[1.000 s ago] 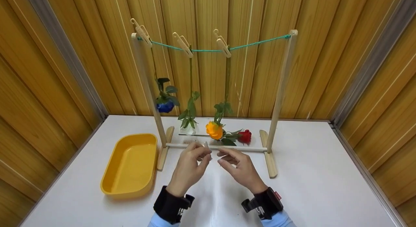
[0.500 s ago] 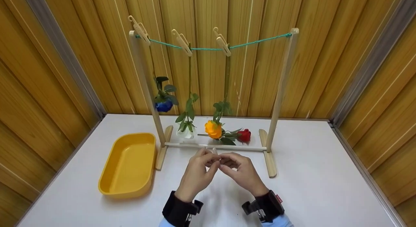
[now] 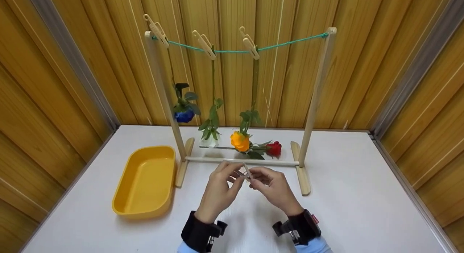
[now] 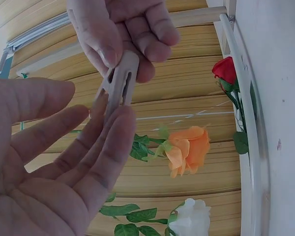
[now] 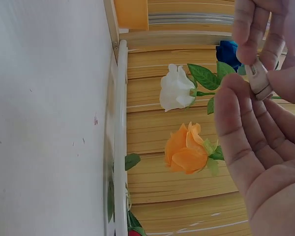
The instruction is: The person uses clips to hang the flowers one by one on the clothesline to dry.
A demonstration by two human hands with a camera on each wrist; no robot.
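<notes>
A pale wooden-coloured clothespin point(image 3: 247, 170) is between my two hands, in front of the drying frame. My right hand point(image 3: 277, 189) pinches one end between thumb and fingers, as the clothespin point(image 5: 259, 81) shows in the right wrist view. My left hand point(image 3: 219, 187) touches its other end with extended fingers; in the left wrist view the thumb stands apart from the clothespin point(image 4: 120, 81). Beyond the hands a red rose point(image 3: 273, 148) lies on the table. An orange rose point(image 3: 240, 141), a white rose point(image 3: 209, 140) and a blue rose point(image 3: 185, 116) hang upside down.
The wooden frame point(image 3: 311, 104) carries a green cord point(image 3: 290, 43), where three clothespins clip the rose stems. Its low crossbar point(image 3: 206, 160) runs just beyond my hands. A yellow tray point(image 3: 145, 186) stands at the left on the white table point(image 3: 362, 195).
My left hand has moved right with the clothespin, meeting my right hand. The right fingers now pinch the clothespin, and the left thumb has come away from it. The hanging roses stay in place.
</notes>
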